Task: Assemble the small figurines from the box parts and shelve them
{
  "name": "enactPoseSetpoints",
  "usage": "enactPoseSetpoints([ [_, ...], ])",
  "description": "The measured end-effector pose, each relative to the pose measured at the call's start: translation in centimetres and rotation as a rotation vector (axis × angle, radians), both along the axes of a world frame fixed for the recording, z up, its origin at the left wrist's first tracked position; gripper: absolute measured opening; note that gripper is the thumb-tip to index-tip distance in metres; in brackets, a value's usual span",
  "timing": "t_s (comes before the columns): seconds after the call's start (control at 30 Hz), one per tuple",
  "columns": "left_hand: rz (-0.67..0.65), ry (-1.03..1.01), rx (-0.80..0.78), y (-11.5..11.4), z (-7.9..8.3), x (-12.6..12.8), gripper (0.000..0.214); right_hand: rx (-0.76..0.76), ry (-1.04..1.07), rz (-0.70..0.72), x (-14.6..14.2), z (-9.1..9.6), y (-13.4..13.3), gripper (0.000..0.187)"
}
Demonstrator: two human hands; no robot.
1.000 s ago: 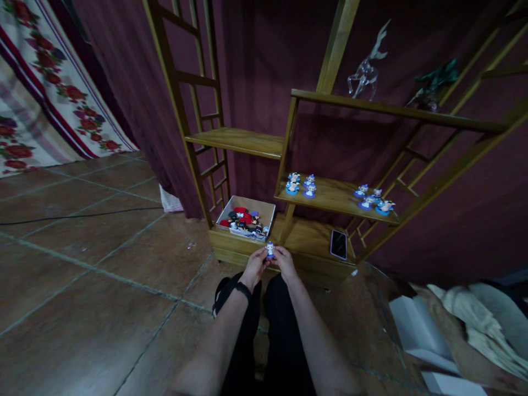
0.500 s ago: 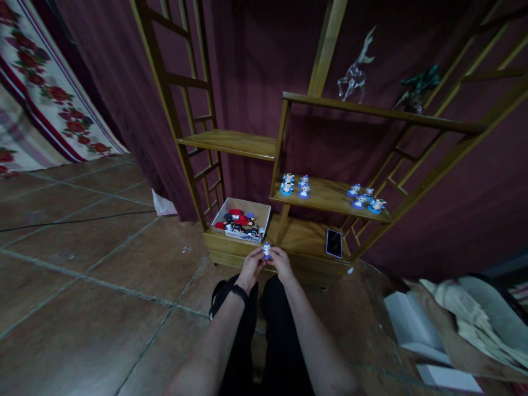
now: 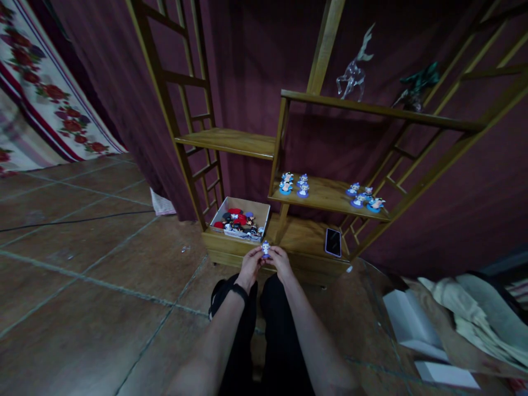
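Figurine (image 3: 265, 248) upright, I see, between left hand (image 3: 249, 263) and right hand (image 3: 281, 260), fingers (image 3: 274, 252) of both clamped low on it, neither nearer.

No text, label, brand, number or sign can be read here; on the walls of the box (image 3: 259, 212) any print is too small and dim to make out, the same is true for the base of the figure (image 3: 266, 249), and the screen of the phone (image 3: 333, 242) shows only dark
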State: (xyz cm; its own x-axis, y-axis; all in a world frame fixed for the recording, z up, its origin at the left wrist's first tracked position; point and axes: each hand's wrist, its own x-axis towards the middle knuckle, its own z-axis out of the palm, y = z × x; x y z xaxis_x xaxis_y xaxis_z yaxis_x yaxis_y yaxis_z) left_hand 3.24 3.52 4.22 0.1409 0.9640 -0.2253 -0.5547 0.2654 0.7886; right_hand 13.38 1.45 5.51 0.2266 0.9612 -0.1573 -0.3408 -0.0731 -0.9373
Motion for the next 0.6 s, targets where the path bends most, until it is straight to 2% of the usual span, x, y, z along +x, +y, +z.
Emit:
enactPoseSetpoints([
  [0.6, -0.034, -0.004, 0.001, -0.32, 0.72, -0.02, 0.026, -0.013, 0.054, -0.080, -0.20, -0.29, 0.15, 0.019],
])
